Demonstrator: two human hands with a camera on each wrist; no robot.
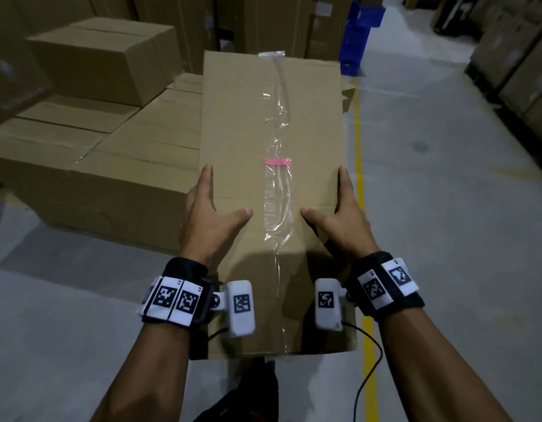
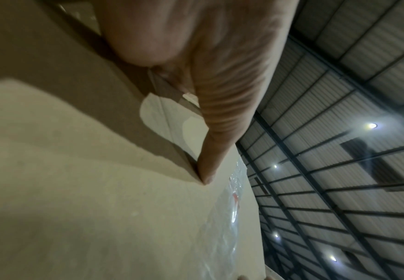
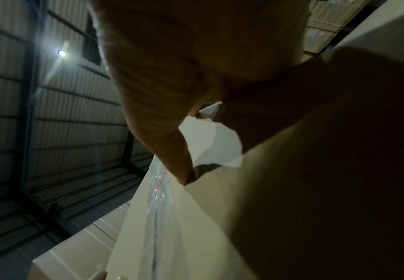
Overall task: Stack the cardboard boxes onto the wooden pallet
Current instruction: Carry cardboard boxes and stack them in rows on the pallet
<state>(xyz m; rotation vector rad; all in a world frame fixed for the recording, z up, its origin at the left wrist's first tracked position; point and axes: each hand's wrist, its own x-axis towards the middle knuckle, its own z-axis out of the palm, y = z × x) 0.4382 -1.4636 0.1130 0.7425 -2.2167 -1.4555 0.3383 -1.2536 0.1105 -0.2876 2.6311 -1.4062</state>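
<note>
A long cardboard box [image 1: 242, 132] with clear tape and a pink strip along its top is held up in front of me, lengthwise. My left hand [image 1: 208, 214] grips its left top edge, thumb spread on the top, fingers down the side. My right hand [image 1: 339, 214] grips the right edge the same way. In the left wrist view the thumb [image 2: 220, 132] lies on the box [image 2: 76, 208]. The right wrist view shows that thumb [image 3: 167, 132] on the box [image 3: 292, 189]. A low stack of boxes [image 1: 96, 166] stands to the left, with one box [image 1: 105, 56] on top. No pallet shows.
A yellow floor line [image 1: 359, 166] runs just right of the carried box over grey concrete. Blue crates [image 1: 359, 32] stand at the back. Tall cardboard stacks [image 1: 522, 56] line the right side and the back wall. A cable hangs from my right wrist camera.
</note>
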